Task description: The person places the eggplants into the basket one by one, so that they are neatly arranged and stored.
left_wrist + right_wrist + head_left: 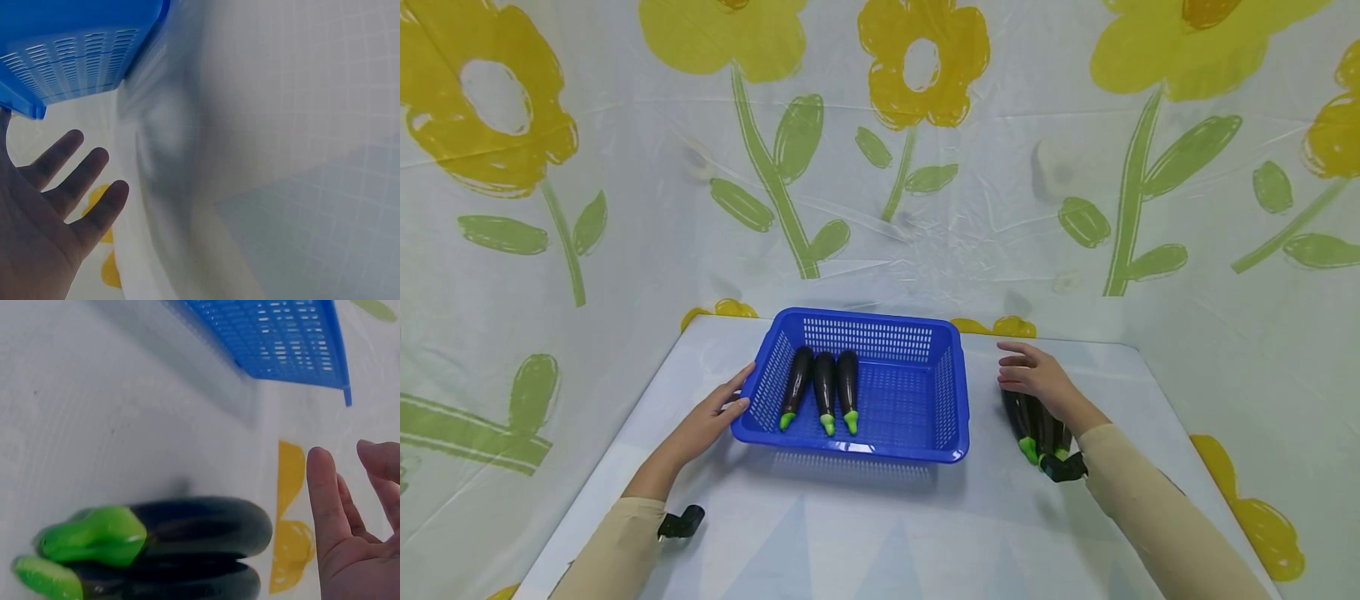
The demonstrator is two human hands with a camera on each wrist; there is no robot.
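Observation:
A blue plastic basket (958, 392) stands mid-table with three dark eggplants (824, 385) lying side by side in its left half, green stem ends toward me. My left hand (709, 423) is at the basket's left rim with its fingers extended; in the left wrist view three fingers (94, 169) are spread below the basket. To the right of the basket lie more eggplants (1018, 415), partly hidden under my right hand (1041, 379). That hand hovers over their far end, fingers loosely extended and holding nothing. Two eggplants (206, 525) show clearly in the right wrist view.
A white table (760, 533) with pale blue triangles lies beneath everything. Around its back and sides hangs a white sheet (647, 150) printed with yellow flowers and green leaves. Each wrist carries a small black device (682, 522).

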